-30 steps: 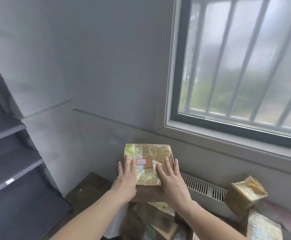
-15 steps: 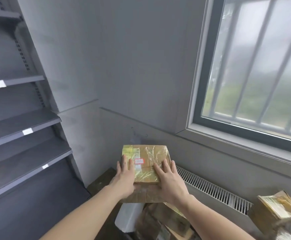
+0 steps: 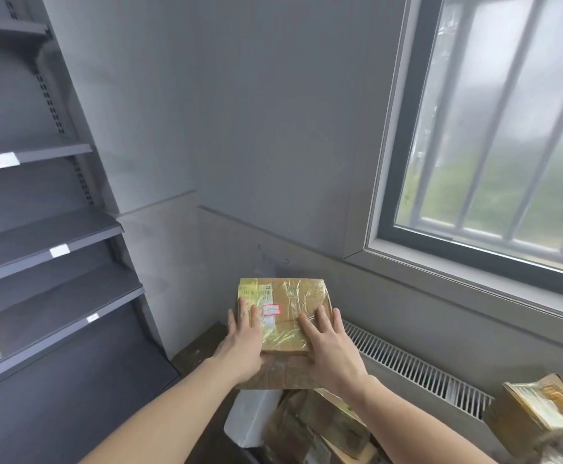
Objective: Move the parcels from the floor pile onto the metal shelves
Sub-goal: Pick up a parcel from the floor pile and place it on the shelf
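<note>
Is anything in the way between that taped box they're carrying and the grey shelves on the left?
Nothing visible. The taped box is held up in both hands, left hand and right hand, above the floor pile. Only open air lies between it and the metal shelves, whose visible boards look bare.

Parcel (image 3: 285, 313) sitting between left hand (image 3: 244, 346) and right hand (image 3: 332, 351), raised above floor pile (image 3: 310, 426). Metal shelves (image 3: 46, 229) standing left of the hands. Window (image 3: 494, 139) lying up and right; floor grille (image 3: 414, 366) running right, behind the pile.
</note>
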A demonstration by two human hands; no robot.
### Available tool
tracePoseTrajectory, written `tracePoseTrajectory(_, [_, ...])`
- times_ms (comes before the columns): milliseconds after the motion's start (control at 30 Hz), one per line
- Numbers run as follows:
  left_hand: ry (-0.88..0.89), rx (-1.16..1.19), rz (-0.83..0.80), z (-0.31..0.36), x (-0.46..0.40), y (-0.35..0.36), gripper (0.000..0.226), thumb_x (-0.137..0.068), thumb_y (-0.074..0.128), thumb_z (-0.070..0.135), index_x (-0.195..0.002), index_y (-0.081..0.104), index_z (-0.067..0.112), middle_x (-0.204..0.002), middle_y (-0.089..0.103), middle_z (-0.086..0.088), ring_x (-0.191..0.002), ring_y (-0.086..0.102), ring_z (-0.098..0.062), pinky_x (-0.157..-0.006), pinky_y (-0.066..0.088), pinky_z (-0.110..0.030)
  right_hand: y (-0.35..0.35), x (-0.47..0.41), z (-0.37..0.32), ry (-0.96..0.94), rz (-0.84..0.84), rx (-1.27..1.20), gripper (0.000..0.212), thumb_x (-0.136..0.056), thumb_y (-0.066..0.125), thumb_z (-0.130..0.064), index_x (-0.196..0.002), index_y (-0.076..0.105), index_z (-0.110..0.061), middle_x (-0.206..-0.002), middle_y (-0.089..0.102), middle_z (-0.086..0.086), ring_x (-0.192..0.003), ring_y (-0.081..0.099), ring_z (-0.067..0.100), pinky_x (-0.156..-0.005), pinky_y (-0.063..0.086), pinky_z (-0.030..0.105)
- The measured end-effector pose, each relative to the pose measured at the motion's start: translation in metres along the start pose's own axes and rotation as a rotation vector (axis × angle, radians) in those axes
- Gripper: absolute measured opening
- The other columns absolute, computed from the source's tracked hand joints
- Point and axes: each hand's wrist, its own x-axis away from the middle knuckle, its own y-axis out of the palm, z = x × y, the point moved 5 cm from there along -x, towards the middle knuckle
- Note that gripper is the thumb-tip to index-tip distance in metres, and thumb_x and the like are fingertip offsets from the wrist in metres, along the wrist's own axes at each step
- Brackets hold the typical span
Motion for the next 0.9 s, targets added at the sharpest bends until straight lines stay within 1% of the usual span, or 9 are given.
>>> tracePoseTrajectory(200, [-0.031, 0.007, 0.025, -0.015, 0.007, -0.007, 0.102, -0.096, 0.060, 0.029, -0.152, -0.022, 0.012, -0.154, -0.038, -0.012, -0.146, -0.022, -0.037, -0.119, 0.016, -0.051, -0.004, -0.006, -0.017, -0.040, -0.010, -0.002, 0.084, -0.090, 0.052, -0.059, -0.156, 0.008, -0.031, -0.163, 0.004, 0.007, -0.148, -0.003, 0.042, -0.115, 0.030, 0.047])
tracePoseTrajectory(367, [-0.124, 0.018, 0.085, -0.065, 0.030, -0.018, 0.102, -0.095, 0.061, 0.032, -0.153, -0.020, 0.010, -0.154, -0.037, -0.014, -0.144, -0.029, -0.033, -0.120, 0.009, -0.052, -0.003, -0.025, -0.068, -0.173, -0.040, 0.015, 0.081, -0.091, 0.047, -0.059, -0.156, 0.007, -0.032, -0.163, 0.002, 0.004, -0.149, -0.003, 0.039, -0.110, 0.037, 0.042])
tracePoseTrajectory(433, [-0.182, 0.044, 0.108, -0.095, 0.045, -0.023, 0.101, -0.096, 0.061, 0.031, -0.153, -0.020, 0.010, -0.154, -0.037, -0.012, -0.143, -0.032, -0.029, -0.120, 0.006, -0.050, 0.003, -0.034, -0.101, -0.240, -0.062, 0.023, 0.082, -0.088, 0.039, -0.067, -0.156, 0.007, -0.033, -0.163, 0.002, 0.003, -0.149, -0.003, 0.038, -0.110, 0.038, 0.041])
tracePoseTrajectory(533, [-0.278, 0.087, 0.139, -0.145, 0.073, -0.032, 0.102, -0.095, 0.061, 0.034, -0.153, -0.019, 0.012, -0.154, -0.036, -0.010, -0.143, -0.031, -0.027, -0.120, 0.006, -0.049, 0.012, -0.043, -0.159, -0.335, -0.092, 0.022, 0.097, -0.073, 0.018, -0.083, -0.156, 0.007, -0.034, -0.163, 0.003, 0.001, -0.149, -0.003, 0.037, -0.111, 0.037, 0.040])
tracePoseTrajectory(633, [-0.379, 0.123, 0.177, -0.197, 0.107, -0.041, 0.103, -0.094, 0.062, 0.036, -0.154, -0.019, 0.014, -0.155, -0.035, -0.008, -0.145, -0.027, -0.027, -0.120, 0.007, -0.049, 0.018, -0.046, -0.223, -0.432, -0.121, 0.022, 0.089, -0.086, 0.038, -0.074, -0.157, 0.008, -0.029, -0.164, 0.002, 0.005, -0.149, -0.004, 0.040, -0.117, 0.028, 0.041])
tracePoseTrajectory(667, [-0.409, 0.137, 0.187, -0.215, 0.119, -0.043, 0.104, -0.093, 0.062, 0.037, -0.153, -0.019, 0.014, -0.154, -0.035, -0.008, -0.145, -0.026, -0.027, -0.120, 0.007, -0.049, 0.019, -0.046, -0.245, -0.469, -0.123, 0.033, 0.090, -0.086, 0.038, -0.075, -0.157, 0.008, -0.028, -0.164, 0.002, 0.005, -0.149, -0.004, 0.040, -0.118, 0.026, 0.042])
tracePoseTrajectory(700, [-0.433, 0.149, 0.192, -0.230, 0.130, -0.045, 0.104, -0.093, 0.062, 0.037, -0.153, -0.020, 0.014, -0.153, -0.036, -0.007, -0.145, -0.026, -0.027, -0.120, 0.007, -0.049, 0.020, -0.045, -0.265, -0.496, -0.126, 0.046, 0.095, -0.082, 0.029, -0.081, -0.157, 0.009, -0.026, -0.164, 0.003, 0.005, -0.149, -0.004, 0.040, -0.118, 0.025, 0.042])
tracePoseTrajectory(767, [-0.483, 0.184, 0.222, -0.266, 0.155, -0.047, 0.104, -0.094, 0.062, 0.036, -0.154, -0.019, 0.015, -0.151, -0.038, -0.006, -0.145, -0.026, -0.026, -0.120, 0.006, -0.048, 0.023, -0.042, -0.308, -0.557, -0.140, 0.061, 0.112, -0.067, 0.012, -0.089, -0.157, 0.009, -0.024, -0.164, 0.003, 0.004, -0.149, -0.004, 0.039, -0.119, 0.026, 0.043])
tracePoseTrajectory(900, [-0.567, 0.272, 0.288, -0.329, 0.197, -0.046, 0.102, -0.094, 0.063, 0.032, -0.154, -0.019, 0.016, -0.152, -0.039, -0.005, -0.143, -0.030, -0.022, -0.121, 0.004, -0.044, 0.031, -0.033, -0.385, -0.660, -0.174, 0.047, 0.117, -0.060, 0.013, -0.089, -0.157, 0.008, -0.025, -0.165, 0.000, 0.001, -0.150, -0.007, 0.037, -0.120, 0.022, 0.042])
